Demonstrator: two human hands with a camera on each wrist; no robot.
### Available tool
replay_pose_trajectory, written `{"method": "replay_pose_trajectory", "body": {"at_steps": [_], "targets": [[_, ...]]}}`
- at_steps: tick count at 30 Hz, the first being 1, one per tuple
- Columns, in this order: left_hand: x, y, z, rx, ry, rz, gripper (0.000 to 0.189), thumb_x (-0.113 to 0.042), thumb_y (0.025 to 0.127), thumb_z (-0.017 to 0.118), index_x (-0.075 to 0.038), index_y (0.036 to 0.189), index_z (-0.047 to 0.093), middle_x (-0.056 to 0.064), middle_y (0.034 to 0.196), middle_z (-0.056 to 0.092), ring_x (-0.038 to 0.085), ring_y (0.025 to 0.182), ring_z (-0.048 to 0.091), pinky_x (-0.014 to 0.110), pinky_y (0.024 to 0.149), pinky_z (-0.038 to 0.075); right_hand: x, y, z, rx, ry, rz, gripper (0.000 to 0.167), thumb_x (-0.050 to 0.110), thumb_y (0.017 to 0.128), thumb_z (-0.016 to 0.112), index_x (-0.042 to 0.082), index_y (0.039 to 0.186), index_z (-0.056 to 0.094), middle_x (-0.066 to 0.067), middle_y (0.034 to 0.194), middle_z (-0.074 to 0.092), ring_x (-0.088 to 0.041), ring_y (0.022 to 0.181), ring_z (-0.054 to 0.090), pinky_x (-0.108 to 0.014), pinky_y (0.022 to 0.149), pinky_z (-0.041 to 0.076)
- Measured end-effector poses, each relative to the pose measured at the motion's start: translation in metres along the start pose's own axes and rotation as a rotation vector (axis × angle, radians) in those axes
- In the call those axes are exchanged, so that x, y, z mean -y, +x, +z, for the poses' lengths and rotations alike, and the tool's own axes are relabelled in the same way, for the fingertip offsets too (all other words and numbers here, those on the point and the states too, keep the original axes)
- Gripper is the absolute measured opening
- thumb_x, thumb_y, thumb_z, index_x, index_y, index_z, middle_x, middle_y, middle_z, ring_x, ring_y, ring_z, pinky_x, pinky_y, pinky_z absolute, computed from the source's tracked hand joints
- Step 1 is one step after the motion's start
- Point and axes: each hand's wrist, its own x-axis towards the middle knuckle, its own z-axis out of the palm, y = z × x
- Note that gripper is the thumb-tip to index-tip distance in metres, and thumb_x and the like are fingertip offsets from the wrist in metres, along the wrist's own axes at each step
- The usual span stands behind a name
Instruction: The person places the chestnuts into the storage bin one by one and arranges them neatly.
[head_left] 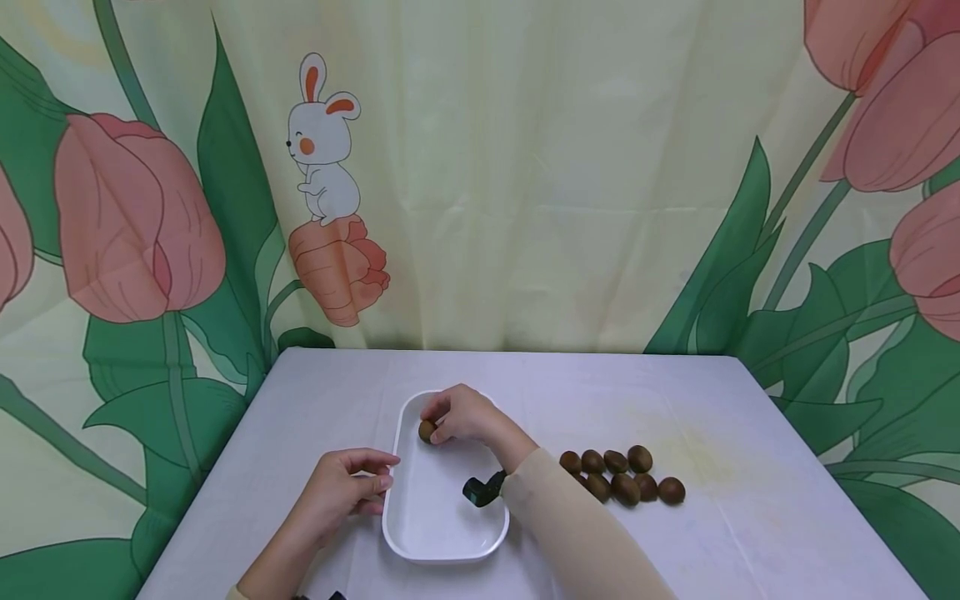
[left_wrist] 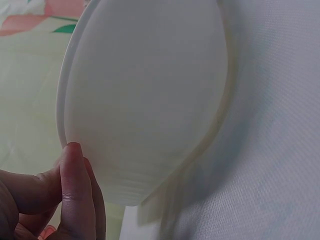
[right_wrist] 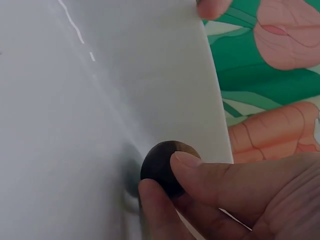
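Observation:
A white oblong tray [head_left: 420, 533] lies on the table in front of me. My right hand [head_left: 459, 417] reaches over its far end and pinches a small brown kiwi [head_left: 427, 430] between thumb and fingers, low inside the tray [right_wrist: 75, 125]. In the right wrist view the kiwi [right_wrist: 162, 167] is dark and round, held at the tray's inner wall. My left hand [head_left: 352, 487] rests at the tray's left rim, fingertips [left_wrist: 75, 190] touching its outer wall [left_wrist: 145, 110].
Several more brown kiwis [head_left: 622, 477] lie in a cluster on the white tablecloth [head_left: 712, 433] right of the tray. A curtain with tulips and a rabbit [head_left: 324, 142] hangs behind the table. A black wrist camera [head_left: 483, 487] sits on my right forearm.

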Motion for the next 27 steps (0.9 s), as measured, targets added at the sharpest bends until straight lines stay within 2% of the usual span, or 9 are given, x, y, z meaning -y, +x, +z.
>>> {"method": "replay_pose_trajectory", "body": {"at_steps": [5, 10, 18, 27], "targets": [[-0.0018, -0.0021, 0.0003, 0.002, -0.001, -0.001, 0.029, 0.003, 0.090, 0.081, -0.005, 0.118, 0.082, 0.011, 0.098, 0.070, 0.020, 0.067, 0.069, 0.036, 0.061, 0.066, 0.0015, 0.0013, 0.0018, -0.010, -0.155, -0.004, 0.030, 0.008, 0.078, 0.091, 0.024, 0.103, 0.083, 0.008, 0.100, 0.082, -0.008, 0.087, 0.068, -0.029, 0.082, 0.053], [-0.0034, -0.0041, 0.0006, 0.004, -0.003, 0.005, 0.029, 0.004, 0.090, 0.081, -0.005, 0.117, 0.082, 0.011, 0.097, 0.070, 0.020, 0.066, 0.068, 0.036, 0.060, 0.065, 0.0034, 0.0013, 0.0034, -0.016, -0.195, -0.002, 0.030, 0.012, 0.078, 0.091, 0.025, 0.104, 0.083, 0.011, 0.098, 0.081, -0.006, 0.086, 0.067, -0.029, 0.083, 0.052], [-0.0022, -0.0024, 0.0007, 0.004, -0.003, 0.008, 0.029, 0.004, 0.089, 0.082, -0.004, 0.117, 0.082, 0.009, 0.095, 0.071, 0.020, 0.064, 0.068, 0.035, 0.059, 0.064, 0.0039, 0.0015, 0.0060, 0.025, -0.037, -0.024, 0.035, 0.005, 0.078, 0.088, 0.012, 0.112, 0.082, -0.001, 0.103, 0.082, -0.007, 0.086, 0.069, -0.025, 0.078, 0.055], [-0.0012, -0.0015, 0.0001, 0.004, 0.003, 0.001, 0.030, 0.004, 0.090, 0.081, -0.005, 0.118, 0.082, 0.010, 0.096, 0.071, 0.021, 0.064, 0.067, 0.035, 0.059, 0.065, 0.0024, 0.0022, 0.0056, 0.019, 0.082, -0.008, 0.035, -0.001, 0.082, 0.083, 0.006, 0.115, 0.080, -0.007, 0.111, 0.082, -0.012, 0.090, 0.074, -0.025, 0.080, 0.056]]}}
